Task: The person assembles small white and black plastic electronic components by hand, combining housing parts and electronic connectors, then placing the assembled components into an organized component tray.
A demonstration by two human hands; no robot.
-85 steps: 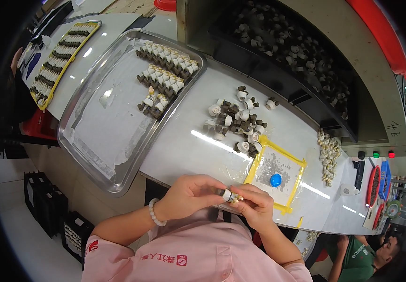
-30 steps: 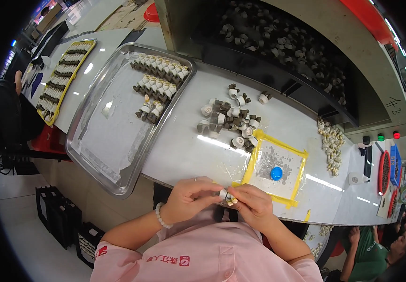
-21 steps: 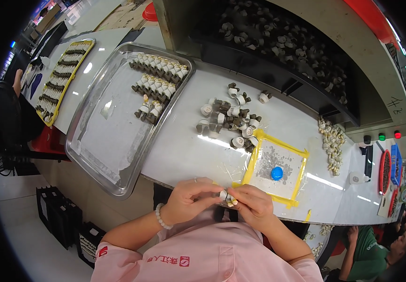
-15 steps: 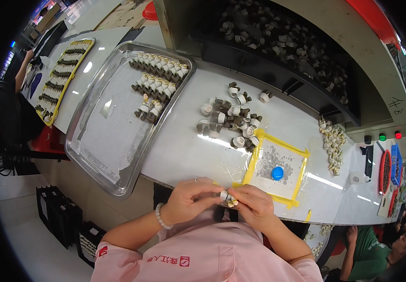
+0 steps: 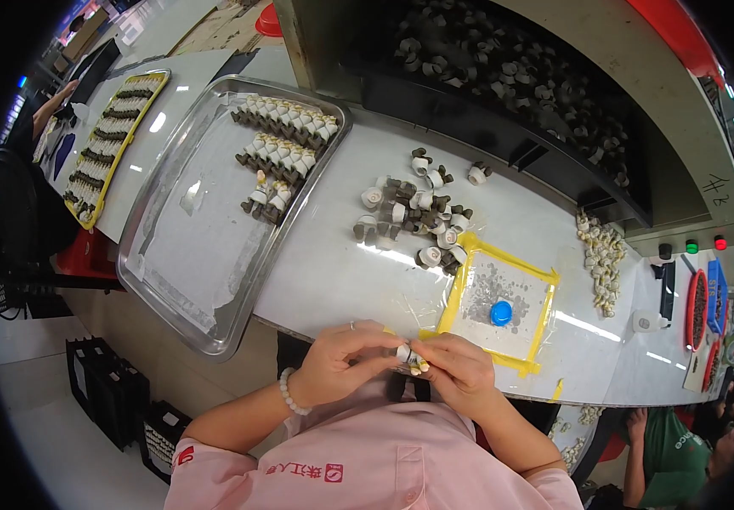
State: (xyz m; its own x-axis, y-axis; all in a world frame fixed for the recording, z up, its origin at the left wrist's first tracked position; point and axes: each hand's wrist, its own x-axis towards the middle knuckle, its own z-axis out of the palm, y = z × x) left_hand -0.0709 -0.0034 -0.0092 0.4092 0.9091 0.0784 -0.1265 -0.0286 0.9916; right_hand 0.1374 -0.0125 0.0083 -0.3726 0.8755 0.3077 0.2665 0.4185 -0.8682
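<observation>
My left hand [image 5: 343, 364] and my right hand [image 5: 462, 367] meet just off the table's front edge, their fingertips closed on a small toy figure [image 5: 405, 354]. White shows on the piece, with yellowish bits at its lower end; fingers cover the rest. Ahead of them lies a loose pile of white-and-dark figure bottoms [image 5: 422, 208]. A blue round cap [image 5: 501, 314] sits inside a yellow-taped square [image 5: 545, 327] spotted with grey marks. To the left, a metal tray [image 5: 252, 289] carries rows of assembled toy figures [image 5: 277, 155].
A dark bin [image 5: 469, 127] full of similar parts stands at the back under a metal housing. Small whitish parts [image 5: 602, 263] lie heaped at right, near a white bottle [image 5: 649, 322]. A yellow-edged tray [image 5: 163, 81] stands far left. A person in green [image 5: 673, 459] sits at lower right.
My hands keep nearly the same grip and place on the figure. At the lower right, the person in green has shifted slightly; a person's arm at far left has moved.
</observation>
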